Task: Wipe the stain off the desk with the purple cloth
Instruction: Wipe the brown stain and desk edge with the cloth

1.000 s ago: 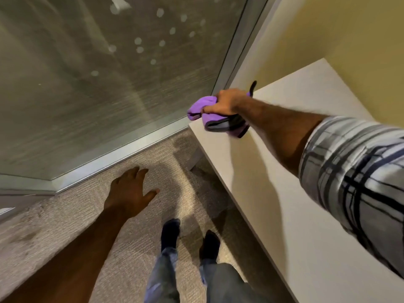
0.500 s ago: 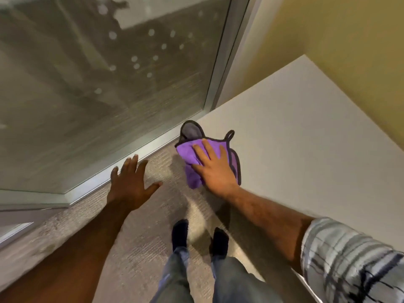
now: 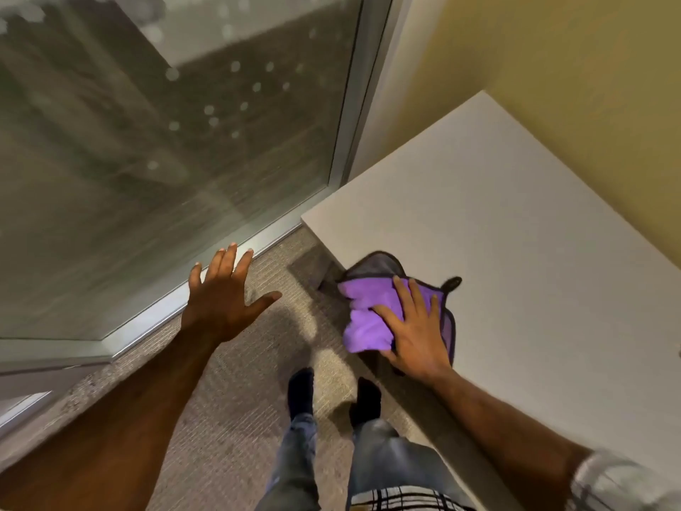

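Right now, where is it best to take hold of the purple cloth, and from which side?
Probably from above, pinching the bunched purple folds of the purple cloth near the desk edge. It lies flat under the right hand, so only those raised folds give fingers something to close on.

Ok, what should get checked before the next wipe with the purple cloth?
1. Right hand flat on the purple cloth: ok.
2. Cloth fully on the desk: not ok, part of it hangs past the front edge.
3. Stain under or near the cloth: cannot tell, no stain shows on the bare desk top.
4. Desk top free of things in the wiping path: ok.
5. Left hand out of the way: ok, open and off the desk, above the carpet.
6. Feet steady beside the desk: ok.
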`<action>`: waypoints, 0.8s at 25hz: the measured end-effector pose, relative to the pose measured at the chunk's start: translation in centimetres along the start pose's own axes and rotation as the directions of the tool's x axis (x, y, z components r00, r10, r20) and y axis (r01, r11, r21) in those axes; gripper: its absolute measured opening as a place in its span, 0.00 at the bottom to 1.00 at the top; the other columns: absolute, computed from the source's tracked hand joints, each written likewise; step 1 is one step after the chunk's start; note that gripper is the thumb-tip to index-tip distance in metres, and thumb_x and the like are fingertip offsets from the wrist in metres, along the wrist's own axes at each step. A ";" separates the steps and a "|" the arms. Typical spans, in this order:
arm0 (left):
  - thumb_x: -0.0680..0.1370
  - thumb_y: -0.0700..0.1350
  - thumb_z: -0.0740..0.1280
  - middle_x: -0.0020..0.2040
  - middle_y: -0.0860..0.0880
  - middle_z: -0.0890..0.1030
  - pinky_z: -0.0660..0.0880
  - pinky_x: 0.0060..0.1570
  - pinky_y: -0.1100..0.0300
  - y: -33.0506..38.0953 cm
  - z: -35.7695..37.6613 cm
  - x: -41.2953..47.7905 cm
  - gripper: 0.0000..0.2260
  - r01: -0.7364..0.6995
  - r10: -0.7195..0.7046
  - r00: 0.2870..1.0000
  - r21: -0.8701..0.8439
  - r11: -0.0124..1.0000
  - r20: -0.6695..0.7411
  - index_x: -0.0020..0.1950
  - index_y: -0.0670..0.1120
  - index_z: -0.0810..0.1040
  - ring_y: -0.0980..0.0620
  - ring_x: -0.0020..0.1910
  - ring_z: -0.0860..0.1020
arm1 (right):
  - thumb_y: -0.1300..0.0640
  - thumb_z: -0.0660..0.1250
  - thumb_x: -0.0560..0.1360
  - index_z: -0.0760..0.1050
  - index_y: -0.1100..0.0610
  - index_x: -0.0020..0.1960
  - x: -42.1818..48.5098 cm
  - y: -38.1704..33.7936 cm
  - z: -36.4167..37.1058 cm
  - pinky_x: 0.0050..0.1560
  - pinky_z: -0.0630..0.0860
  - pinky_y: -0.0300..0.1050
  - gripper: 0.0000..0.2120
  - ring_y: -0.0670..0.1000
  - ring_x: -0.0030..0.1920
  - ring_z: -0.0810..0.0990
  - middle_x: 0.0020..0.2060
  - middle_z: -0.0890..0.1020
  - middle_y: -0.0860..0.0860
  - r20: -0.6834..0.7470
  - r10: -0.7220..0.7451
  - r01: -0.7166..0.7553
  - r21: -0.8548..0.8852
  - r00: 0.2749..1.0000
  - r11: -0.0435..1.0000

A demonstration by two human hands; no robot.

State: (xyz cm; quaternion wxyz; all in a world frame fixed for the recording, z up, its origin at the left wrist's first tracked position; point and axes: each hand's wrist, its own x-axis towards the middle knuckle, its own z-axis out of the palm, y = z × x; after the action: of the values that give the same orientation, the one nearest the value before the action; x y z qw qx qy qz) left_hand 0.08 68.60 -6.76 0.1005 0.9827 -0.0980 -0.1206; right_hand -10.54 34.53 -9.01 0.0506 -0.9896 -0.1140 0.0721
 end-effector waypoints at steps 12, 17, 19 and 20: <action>0.70 0.77 0.48 0.77 0.40 0.63 0.59 0.71 0.33 2.7 -0.7 0.9 0.45 -0.136 0.134 0.990 0.063 0.989 0.035 0.76 0.46 0.62 0.40 0.76 0.62 | 0.34 0.64 0.73 0.62 0.43 0.76 -6.0 2.7 0.1 0.72 0.51 0.74 0.34 0.63 0.79 0.50 0.80 0.54 0.57 0.092 0.031 -0.036 0.058 0.995 0.998; 0.70 0.77 0.46 0.81 0.45 0.49 0.47 0.75 0.36 4.7 -2.0 3.1 0.44 -0.145 0.135 0.978 0.052 0.988 0.158 0.79 0.52 0.49 0.44 0.80 0.49 | 0.34 0.63 0.71 0.63 0.42 0.73 -10.4 3.8 -0.7 0.71 0.54 0.74 0.33 0.63 0.78 0.55 0.79 0.58 0.58 0.128 0.101 -0.113 0.090 0.987 0.990; 0.69 0.77 0.45 0.81 0.46 0.49 0.47 0.75 0.37 5.5 -2.6 3.4 0.44 -0.181 0.168 0.971 0.067 0.981 0.170 0.79 0.52 0.48 0.45 0.80 0.49 | 0.34 0.65 0.70 0.64 0.42 0.72 -8.4 3.2 -1.4 0.71 0.54 0.74 0.33 0.63 0.77 0.56 0.78 0.58 0.58 0.154 0.174 -0.194 0.124 0.973 0.973; 0.69 0.77 0.44 0.81 0.45 0.49 0.47 0.76 0.37 5.9 -3.0 3.6 0.45 -0.193 0.179 0.970 0.076 0.978 0.166 0.79 0.52 0.48 0.45 0.80 0.49 | 0.35 0.66 0.69 0.64 0.43 0.72 -7.3 2.7 -1.7 0.72 0.53 0.74 0.34 0.64 0.77 0.56 0.78 0.58 0.59 0.163 0.204 -0.226 0.131 0.965 0.965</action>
State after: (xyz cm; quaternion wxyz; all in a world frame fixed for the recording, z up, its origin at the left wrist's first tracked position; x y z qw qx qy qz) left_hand 3.30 62.68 -3.36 0.0579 0.9601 -0.2029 -0.1836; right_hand -16.70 30.11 -6.67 0.1074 -0.9815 -0.0033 0.1587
